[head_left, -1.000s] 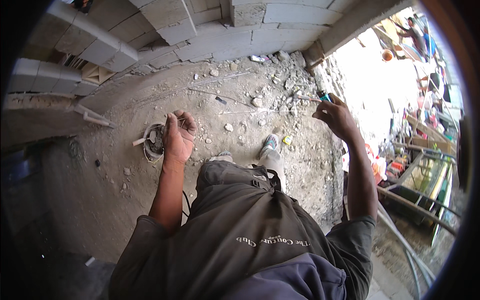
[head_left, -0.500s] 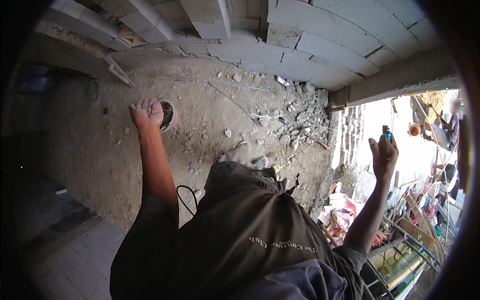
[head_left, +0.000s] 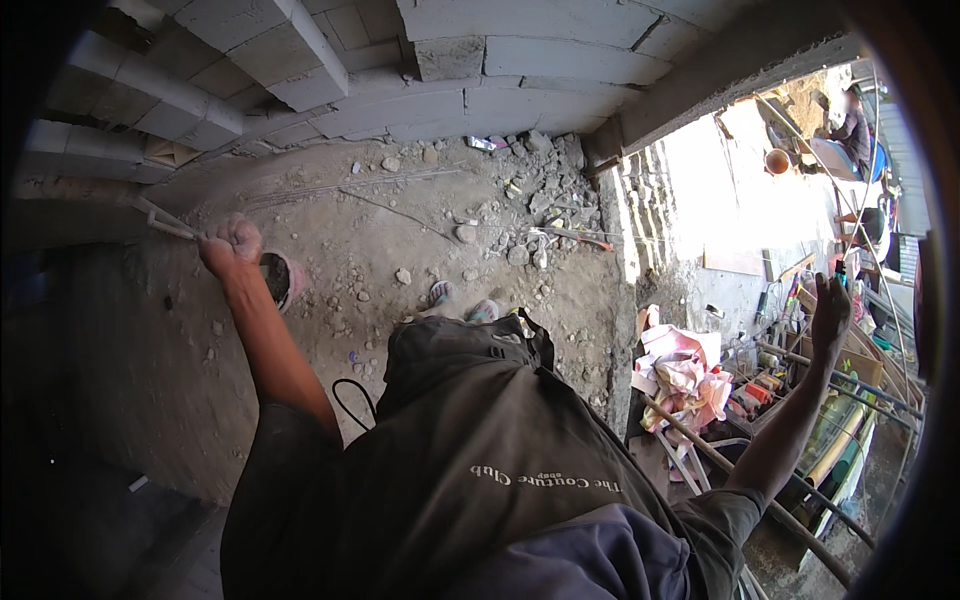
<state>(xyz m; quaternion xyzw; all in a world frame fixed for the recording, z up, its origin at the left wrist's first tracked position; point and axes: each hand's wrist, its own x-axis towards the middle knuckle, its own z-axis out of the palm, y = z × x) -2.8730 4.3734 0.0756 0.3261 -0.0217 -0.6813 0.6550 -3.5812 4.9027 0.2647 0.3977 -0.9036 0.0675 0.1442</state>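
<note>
My left hand (head_left: pixel 238 243) is closed, raised out to the left over the dirt floor. A thin pale string seems to run from it toward my right hand; much of its length is too faint to follow. Just below and right of the left hand stands a pinkish bucket (head_left: pixel 292 283) with dark contents. My right hand (head_left: pixel 830 315) stretches far to the right, above the cluttered outdoor side. Its fingers close round a small dark and teal object (head_left: pixel 840 270), mostly hidden by them; its kind I cannot make out.
Loose stones and rubble (head_left: pixel 540 170) lie by the grey block wall (head_left: pixel 540 60). A concrete beam (head_left: pixel 720 90) spans the opening. Crumpled pink sheeting (head_left: pixel 685 370), metal bars and poles (head_left: pixel 740 470) fill the right. Another person (head_left: pixel 852 135) sits at the far right near a bucket (head_left: pixel 777 161).
My view has shifted right, so the bucket and wall sit further left. The right arm reaches further out to the right and lower in the picture. Both hands stay closed.
</note>
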